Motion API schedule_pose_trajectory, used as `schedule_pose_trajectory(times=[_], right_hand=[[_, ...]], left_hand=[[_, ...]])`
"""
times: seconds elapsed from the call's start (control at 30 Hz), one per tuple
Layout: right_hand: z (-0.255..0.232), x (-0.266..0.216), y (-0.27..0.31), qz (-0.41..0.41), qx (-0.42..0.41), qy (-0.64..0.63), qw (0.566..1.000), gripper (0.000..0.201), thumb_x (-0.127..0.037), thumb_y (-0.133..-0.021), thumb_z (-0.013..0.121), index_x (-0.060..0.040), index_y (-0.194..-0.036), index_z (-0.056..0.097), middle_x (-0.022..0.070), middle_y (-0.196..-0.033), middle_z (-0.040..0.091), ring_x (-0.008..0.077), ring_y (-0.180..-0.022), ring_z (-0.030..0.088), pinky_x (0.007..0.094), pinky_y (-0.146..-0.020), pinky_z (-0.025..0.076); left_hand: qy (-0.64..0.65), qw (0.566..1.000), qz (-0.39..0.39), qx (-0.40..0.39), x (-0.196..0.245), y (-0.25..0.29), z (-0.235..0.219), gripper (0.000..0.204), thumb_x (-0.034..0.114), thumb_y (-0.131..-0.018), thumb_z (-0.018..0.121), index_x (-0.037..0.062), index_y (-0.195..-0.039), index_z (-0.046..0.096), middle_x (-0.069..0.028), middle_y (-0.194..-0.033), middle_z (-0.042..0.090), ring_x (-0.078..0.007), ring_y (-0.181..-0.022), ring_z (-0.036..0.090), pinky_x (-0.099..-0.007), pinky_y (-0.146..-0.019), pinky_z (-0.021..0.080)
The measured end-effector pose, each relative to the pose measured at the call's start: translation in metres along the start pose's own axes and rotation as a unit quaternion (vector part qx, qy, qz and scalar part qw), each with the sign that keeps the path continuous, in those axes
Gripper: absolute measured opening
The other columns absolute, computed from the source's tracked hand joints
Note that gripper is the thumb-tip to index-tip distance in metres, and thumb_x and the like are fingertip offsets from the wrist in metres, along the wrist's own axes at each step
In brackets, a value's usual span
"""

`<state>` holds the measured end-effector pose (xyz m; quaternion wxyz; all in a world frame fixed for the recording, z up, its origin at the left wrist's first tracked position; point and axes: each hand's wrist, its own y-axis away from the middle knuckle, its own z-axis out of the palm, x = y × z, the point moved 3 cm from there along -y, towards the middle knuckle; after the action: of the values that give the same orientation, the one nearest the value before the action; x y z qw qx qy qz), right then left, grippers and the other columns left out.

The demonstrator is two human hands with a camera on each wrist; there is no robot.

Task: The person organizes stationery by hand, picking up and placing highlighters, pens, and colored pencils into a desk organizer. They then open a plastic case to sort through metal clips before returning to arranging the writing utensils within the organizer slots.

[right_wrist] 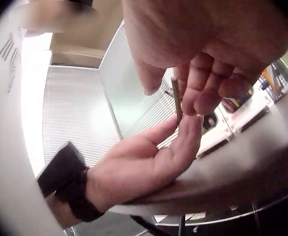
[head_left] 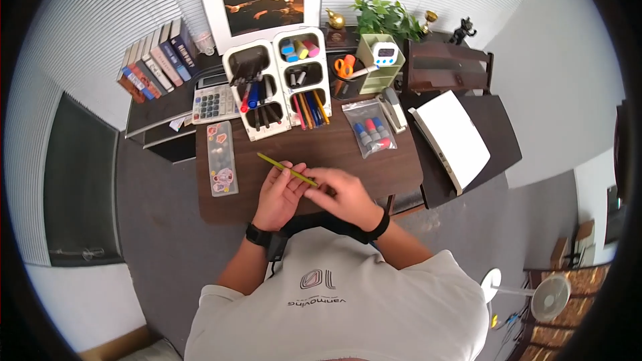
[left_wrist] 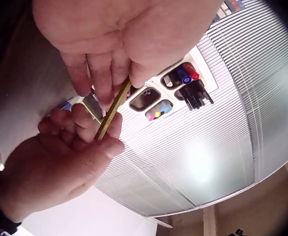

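Observation:
A yellow-green pencil (head_left: 271,160) slants between my two hands above the near part of the desk. My left hand (head_left: 275,200) pinches it between thumb and fingers, palm turned up. Around the pencil's near end is my right hand (head_left: 344,195), its fingers loosely bent. From the right wrist, the pencil's end (right_wrist: 177,98) lies beside the index finger, while the thumb (right_wrist: 151,81) stands a little apart from it. Gold lettering shows along the pencil (left_wrist: 113,110) in the left wrist view.
A white organizer (head_left: 281,103) with markers and pencils stands at the back. Left of it are a calculator (head_left: 215,101) and a sticker-covered pencil case (head_left: 222,157). To the right lie a clear bag of markers (head_left: 371,130), a stapler (head_left: 393,110) and a white box (head_left: 455,137).

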<state>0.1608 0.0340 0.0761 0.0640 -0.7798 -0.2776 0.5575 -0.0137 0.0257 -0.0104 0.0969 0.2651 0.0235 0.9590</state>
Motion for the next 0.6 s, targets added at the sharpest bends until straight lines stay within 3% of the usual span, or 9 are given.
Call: schedule_pose_trajectory(times=[0.13, 0.23, 0.4, 0.57, 0.6], right_hand=[[0.006, 0.003, 0.014, 0.001, 0.045, 0.001, 0.999, 0.024, -0.006, -0.089, 0.077, -0.0053, -0.113, 0.073, 0.0107, -0.099, 0.075, 0.0250, -0.082, 0.072, 0.0346, -0.073, 0.058], [-0.009, -0.004, 0.007, -0.096, 0.100, 0.032, 0.990, 0.021, -0.003, -0.088, 0.076, -0.0045, -0.108, 0.073, 0.0111, -0.097, 0.075, 0.0295, -0.085, 0.072, 0.0362, -0.075, 0.058], [-0.055, -0.023, -0.025, -0.174, 0.206, 0.131, 0.954, 0.020, -0.002, -0.086, 0.078, -0.0047, -0.105, 0.073, 0.0093, -0.093, 0.074, 0.0294, -0.079, 0.069, 0.0380, -0.070, 0.056], [-0.029, 0.010, -0.073, -0.197, 0.231, 0.268, 0.915, 0.015, -0.011, -0.085, 0.079, -0.0079, -0.099, 0.075, 0.0044, -0.087, 0.071, 0.0268, -0.080, 0.067, 0.0381, -0.071, 0.052], [-0.019, 0.017, -0.082, -0.195, 0.214, 0.276, 0.916, 0.014, -0.014, -0.085, 0.077, -0.0089, -0.098, 0.075, 0.0043, -0.086, 0.069, 0.0258, -0.084, 0.065, 0.0386, -0.077, 0.049]], left_hand=[[-0.029, 0.999, -0.008, -0.014, 0.000, -0.004, 0.000, 0.020, 0.022, -0.110, 0.052, 0.0106, -0.126, 0.059, -0.0130, -0.127, 0.069, -0.0275, -0.122, 0.065, -0.0440, -0.108, 0.050], [-0.067, 0.997, -0.017, 0.016, 0.001, 0.001, 0.012, 0.032, 0.032, -0.112, 0.047, 0.0101, -0.133, 0.059, -0.0105, -0.124, 0.070, -0.0244, -0.119, 0.065, -0.0430, -0.106, 0.051], [-0.065, 0.997, -0.037, 0.034, 0.001, 0.000, 0.005, 0.042, 0.039, -0.112, 0.044, 0.0094, -0.140, 0.056, -0.0104, -0.124, 0.069, -0.0230, -0.117, 0.064, -0.0436, -0.107, 0.050], [-0.089, 0.995, -0.032, 0.030, 0.000, -0.002, 0.006, 0.041, 0.037, -0.111, 0.046, 0.0095, -0.141, 0.054, -0.0092, -0.122, 0.069, -0.0210, -0.113, 0.064, -0.0429, -0.107, 0.049], [-0.084, 0.995, -0.036, 0.029, 0.000, -0.002, 0.005, 0.041, 0.036, -0.111, 0.046, 0.0095, -0.141, 0.054, -0.0087, -0.121, 0.069, -0.0205, -0.113, 0.063, -0.0424, -0.107, 0.049]])
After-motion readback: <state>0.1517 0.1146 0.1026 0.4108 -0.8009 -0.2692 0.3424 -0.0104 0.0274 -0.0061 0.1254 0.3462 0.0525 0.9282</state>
